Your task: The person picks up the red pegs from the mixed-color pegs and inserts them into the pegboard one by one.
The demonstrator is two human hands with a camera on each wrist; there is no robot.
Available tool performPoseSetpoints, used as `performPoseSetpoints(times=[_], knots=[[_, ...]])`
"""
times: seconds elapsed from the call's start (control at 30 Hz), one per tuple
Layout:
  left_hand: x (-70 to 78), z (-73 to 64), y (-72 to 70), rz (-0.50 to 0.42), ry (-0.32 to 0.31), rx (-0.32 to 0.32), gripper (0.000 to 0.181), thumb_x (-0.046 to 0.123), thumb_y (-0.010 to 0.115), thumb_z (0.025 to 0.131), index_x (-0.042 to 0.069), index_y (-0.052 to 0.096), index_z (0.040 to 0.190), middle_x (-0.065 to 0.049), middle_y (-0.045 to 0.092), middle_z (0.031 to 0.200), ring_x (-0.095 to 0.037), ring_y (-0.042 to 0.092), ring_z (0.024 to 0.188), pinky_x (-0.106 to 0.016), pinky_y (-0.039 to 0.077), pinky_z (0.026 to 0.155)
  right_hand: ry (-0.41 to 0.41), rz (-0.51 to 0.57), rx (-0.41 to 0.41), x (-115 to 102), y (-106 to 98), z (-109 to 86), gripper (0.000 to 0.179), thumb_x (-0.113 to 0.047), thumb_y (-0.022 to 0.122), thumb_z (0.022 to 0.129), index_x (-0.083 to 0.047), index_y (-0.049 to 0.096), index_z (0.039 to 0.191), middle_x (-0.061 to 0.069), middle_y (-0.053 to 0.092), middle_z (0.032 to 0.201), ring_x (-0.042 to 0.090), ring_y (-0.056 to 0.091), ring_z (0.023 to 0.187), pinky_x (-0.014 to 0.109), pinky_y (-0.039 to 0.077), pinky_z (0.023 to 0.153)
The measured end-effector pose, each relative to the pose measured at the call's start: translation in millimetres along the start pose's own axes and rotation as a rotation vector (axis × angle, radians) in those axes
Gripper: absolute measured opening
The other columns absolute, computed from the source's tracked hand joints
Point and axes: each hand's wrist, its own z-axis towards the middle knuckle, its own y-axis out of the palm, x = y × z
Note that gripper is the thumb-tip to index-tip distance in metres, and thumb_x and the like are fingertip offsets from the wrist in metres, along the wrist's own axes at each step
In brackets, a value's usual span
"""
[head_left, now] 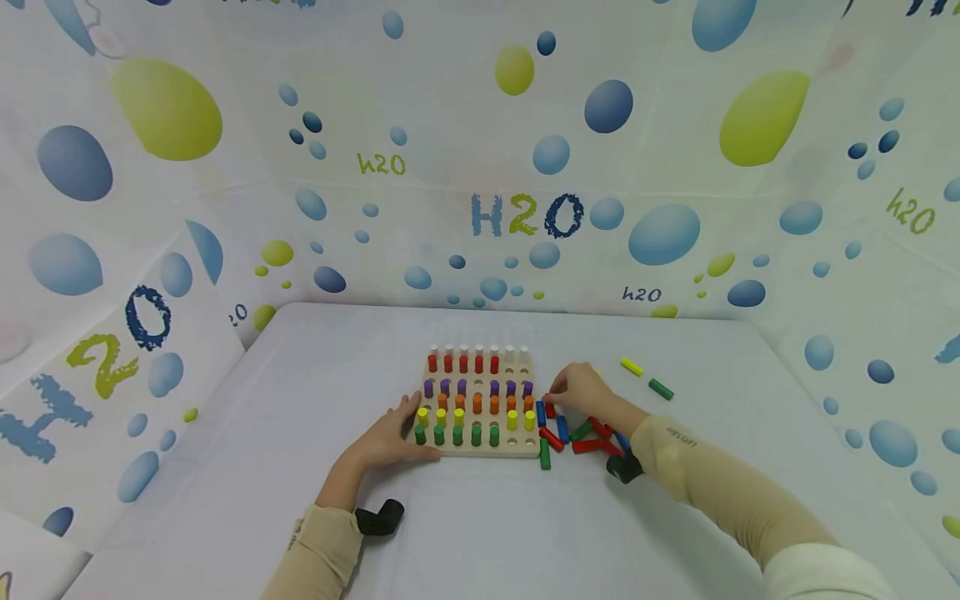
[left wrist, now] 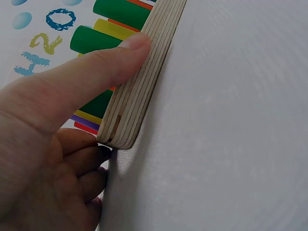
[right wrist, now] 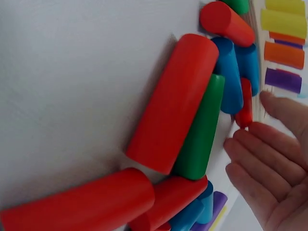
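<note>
A wooden pegboard (head_left: 480,451) carries rows of white, red, purple, orange, yellow and green pegs. My left hand (head_left: 390,435) grips its near left corner. In the left wrist view the thumb (left wrist: 137,48) lies along the layered front edge, with the other fingers around the left side. Beyond the board's right side, my right hand (head_left: 581,389) reaches down to a red peg (right wrist: 245,103). Its fingertips (right wrist: 240,137) are right at that peg's end, while the thumb (right wrist: 276,103) stands apart beside the board. Two blue pegs (right wrist: 227,77) lie next to the red one.
Loose red, green and blue pegs lie right of the board, including a green peg (head_left: 544,454) by its near right corner. Farther back are a yellow peg (head_left: 632,367) and another dark green peg (head_left: 661,388). White cloth (head_left: 480,525) covers the table.
</note>
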Motion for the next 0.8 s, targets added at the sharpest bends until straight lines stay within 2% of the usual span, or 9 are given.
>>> performPoseSetpoints(times=[0.17, 0.33, 0.63, 0.73, 0.8], knots=[[1.6, -0.2, 0.3, 0.008, -0.003, 0.004, 0.113, 0.047, 0.080, 0.062, 0.010, 0.016, 0.147, -0.019, 0.008, 0.150, -0.044, 0.003, 0.135, -0.060, 0.010, 0.105, -0.020, -0.085, 0.004, -2, 4, 1.0, 0.014, -0.018, 0.072, 0.079, -0.007, 0.070, 0.086, 0.000, 0.062, 0.074, 0.014, 0.054, 0.068, 0.025, 0.052, 0.067], [2.5, -0.2, 0.3, 0.005, 0.001, 0.009, 0.113, 0.046, 0.081, 0.062, 0.010, 0.016, 0.147, -0.020, 0.009, 0.150, -0.044, 0.003, 0.135, -0.060, 0.010, 0.105, -0.033, -0.145, 0.008, -2, 5, 1.6, 0.018, -0.016, 0.074, 0.077, -0.005, 0.069, 0.090, 0.001, 0.061, 0.075, 0.014, 0.053, 0.068, 0.025, 0.052, 0.067], [2.4, -0.1, -0.1, 0.005, 0.010, 0.000, 0.112, 0.046, 0.080, 0.063, 0.009, 0.016, 0.147, -0.020, 0.009, 0.150, -0.044, 0.003, 0.134, -0.061, 0.010, 0.104, -0.080, -0.416, -0.041, -12, 8, 1.8, 0.018, -0.022, 0.072, 0.080, -0.005, 0.067, 0.085, 0.001, 0.059, 0.070, 0.013, 0.053, 0.062, 0.024, 0.051, 0.062], [2.2, 0.3, -0.6, 0.007, 0.008, -0.003, 0.112, 0.046, 0.080, 0.063, 0.010, 0.016, 0.147, -0.020, 0.008, 0.150, -0.045, 0.003, 0.134, -0.061, 0.010, 0.104, -0.096, -0.457, -0.040, -15, 9, 0.3, 0.018, -0.021, 0.071, 0.081, -0.005, 0.066, 0.087, 0.002, 0.061, 0.073, 0.012, 0.053, 0.063, 0.025, 0.052, 0.065], [2.1, 0.3, -0.8, 0.008, 0.008, -0.004, 0.112, 0.047, 0.080, 0.063, 0.010, 0.016, 0.147, -0.020, 0.008, 0.150, -0.045, 0.003, 0.134, -0.061, 0.010, 0.104, -0.097, -0.443, -0.032, -15, 10, -0.3, 0.018, -0.021, 0.070, 0.081, -0.005, 0.066, 0.088, 0.002, 0.061, 0.074, 0.012, 0.053, 0.063, 0.025, 0.052, 0.065]])
